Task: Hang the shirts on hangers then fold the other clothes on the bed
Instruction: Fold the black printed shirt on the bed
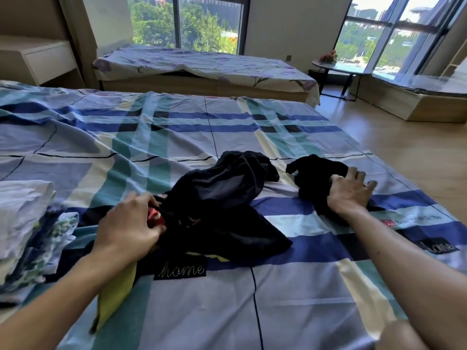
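L hand [126, 223]: fingers curled, gripping the near edge of the big dark garment [222, 198], right by a red patch [155, 219], a bit blurred. A yellow-green cloth [113, 291] lies under my L forearm. R hand [350, 192]: fingers spread out straight, pressing down on the small black garment [316, 173], nothing clenched. The 2 dark pieces sit apart on the plaid sheet [177, 127], nearer the R side, big one crumpled. Far L: folded stack [22, 210], white on top, floral under it. Behind: 2nd bed [202, 66], round table [336, 69] w/ flowers by the window.
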Demonstrator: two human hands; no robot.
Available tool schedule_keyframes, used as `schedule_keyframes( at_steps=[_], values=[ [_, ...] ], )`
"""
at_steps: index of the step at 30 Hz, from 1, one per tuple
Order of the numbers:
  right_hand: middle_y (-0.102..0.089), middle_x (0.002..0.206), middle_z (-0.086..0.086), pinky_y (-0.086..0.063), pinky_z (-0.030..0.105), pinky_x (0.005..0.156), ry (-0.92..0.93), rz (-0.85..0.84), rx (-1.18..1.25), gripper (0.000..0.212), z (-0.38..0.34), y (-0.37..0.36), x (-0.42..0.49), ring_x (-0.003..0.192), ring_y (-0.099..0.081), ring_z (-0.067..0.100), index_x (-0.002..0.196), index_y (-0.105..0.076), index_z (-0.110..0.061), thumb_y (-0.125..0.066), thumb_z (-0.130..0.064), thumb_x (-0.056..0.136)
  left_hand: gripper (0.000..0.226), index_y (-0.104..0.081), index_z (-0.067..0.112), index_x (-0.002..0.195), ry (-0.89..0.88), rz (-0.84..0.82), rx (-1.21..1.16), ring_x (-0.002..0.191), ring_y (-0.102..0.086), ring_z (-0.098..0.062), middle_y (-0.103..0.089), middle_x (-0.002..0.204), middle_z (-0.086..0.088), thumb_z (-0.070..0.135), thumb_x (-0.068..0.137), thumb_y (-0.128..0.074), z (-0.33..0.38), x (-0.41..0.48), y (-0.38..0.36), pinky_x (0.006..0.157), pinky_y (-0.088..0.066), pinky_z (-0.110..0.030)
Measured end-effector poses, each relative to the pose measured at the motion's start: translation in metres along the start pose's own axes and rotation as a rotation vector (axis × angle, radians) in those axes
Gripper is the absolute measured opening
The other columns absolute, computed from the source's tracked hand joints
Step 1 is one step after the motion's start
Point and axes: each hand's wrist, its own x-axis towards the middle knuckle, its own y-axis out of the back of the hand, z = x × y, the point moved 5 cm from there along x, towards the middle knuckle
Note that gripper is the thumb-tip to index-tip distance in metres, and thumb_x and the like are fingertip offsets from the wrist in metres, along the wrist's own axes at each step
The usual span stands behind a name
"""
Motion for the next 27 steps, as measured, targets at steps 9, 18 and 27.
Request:
schedule_keyframes(
  at_steps=[9,18,27],
  values=[
    [-0.011,0.168,-0.004,-0.008,0.044,0.124,0.97,-0.214,0.583,0.104,-0.148,0.039,-0.087,0.155,-0.006,0.018,0.16,-0.017,-0.033,-0.076,-0.043,0.074,0.03,-0.059,0.018,0.102,0.056,0.124,0.155,0.1,-0.061,-0.035,-0.059,0.102,-0.007,0.039,0.085,-0.072,-0.009,0.02,-0.009,0.085,-0.045,-0.047],
    [-0.06,0.075,-0.007,-0.046,0.039,0.076,0.759,-0.094,1.131,0.008,-0.165,0.09,-0.073,0.073,-0.057,0.014,0.081,-0.056,-0.026,-0.064,-0.027,0.084,0.011,-0.062,0.018,0.092,0.066,0.295,-0.322,0.086,-0.064,-0.035,-0.065,0.081,-0.006,0.028,0.093,-0.066,-0.023,0.02,0.038,0.074,-0.048,-0.041],
    [-0.054,0.075,0.001,-0.038,0.026,0.069,0.816,-0.154,1.523,0.017,-0.124,0.153,-0.076,0.072,-0.05,0.008,0.078,-0.059,-0.007,-0.07,-0.012,0.091,0.019,-0.068,0.009,0.098,-0.002,0.517,-0.35,0.082,-0.062,-0.033,-0.068,0.084,-0.013,0.02,0.1,-0.054,-0.026,0.024,0.078,0.069,-0.043,-0.038]
  ],
)
